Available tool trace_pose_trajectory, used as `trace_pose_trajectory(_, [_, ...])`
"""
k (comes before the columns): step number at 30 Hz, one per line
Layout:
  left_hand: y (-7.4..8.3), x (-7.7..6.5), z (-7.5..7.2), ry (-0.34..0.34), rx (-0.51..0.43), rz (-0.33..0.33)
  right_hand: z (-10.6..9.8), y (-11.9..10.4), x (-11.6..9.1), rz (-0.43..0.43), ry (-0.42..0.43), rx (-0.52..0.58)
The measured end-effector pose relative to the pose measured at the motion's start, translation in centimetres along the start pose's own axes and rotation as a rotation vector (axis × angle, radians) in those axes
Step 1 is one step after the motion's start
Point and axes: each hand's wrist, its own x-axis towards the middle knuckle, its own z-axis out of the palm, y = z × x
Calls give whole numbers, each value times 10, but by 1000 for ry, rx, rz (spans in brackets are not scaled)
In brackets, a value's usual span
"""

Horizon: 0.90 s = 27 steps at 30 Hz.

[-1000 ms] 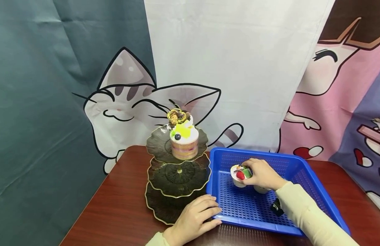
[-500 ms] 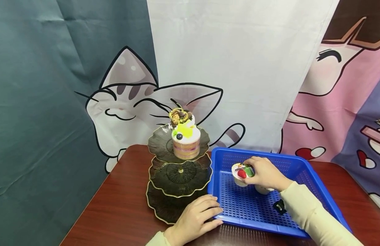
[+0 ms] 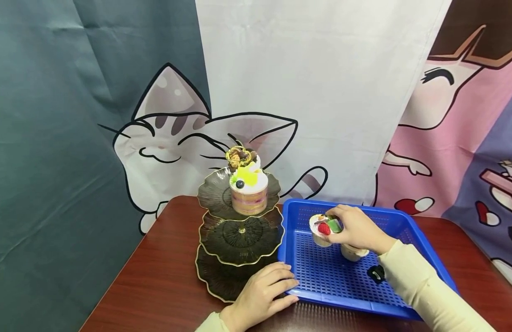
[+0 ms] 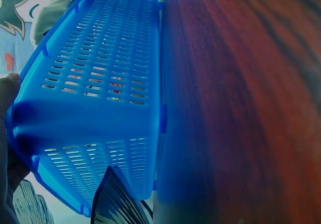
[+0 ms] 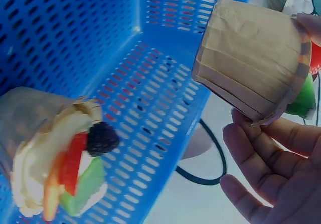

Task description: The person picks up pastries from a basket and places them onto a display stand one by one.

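My right hand [image 3: 359,230] grips a fruit-topped cupcake [image 3: 320,239] between thumb and fingers, over the blue basket [image 3: 343,302]. In the right wrist view, the paper-wrapped side of this cupcake [image 5: 253,58] and its underside are turned to the camera, with a strawberry and a green fruit slice at its top. A second fruit cupcake [image 5: 45,158], with a blackberry and red and green pieces, stays in the basket below, partly hidden by the right hand in the head view. My left hand [image 3: 260,295] rests its extended fingers on the basket's near left corner.
Left of the basket stands a three-tier dark scalloped stand [image 3: 222,235] with gold edges. On its top tier sit a layered cake cup [image 3: 249,203] and a chocolate-topped dessert [image 3: 240,157] behind it. A small black clip-like object [image 3: 376,274] lies in the basket.
The right hand has raised the held cupcake a little, uncovering more of the second one. The left hand, basket and stand keep their places.
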Motion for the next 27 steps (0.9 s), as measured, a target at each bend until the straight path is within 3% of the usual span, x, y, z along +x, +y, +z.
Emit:
trace_pose_trajectory(11, [0,0,-1,-1,2,-3,-10,-12,5,18,-27,13])
trace_pose_trajectory(27, [1,0,-2,-11,-10,-20,-28,-37,13,-34,-16,115])
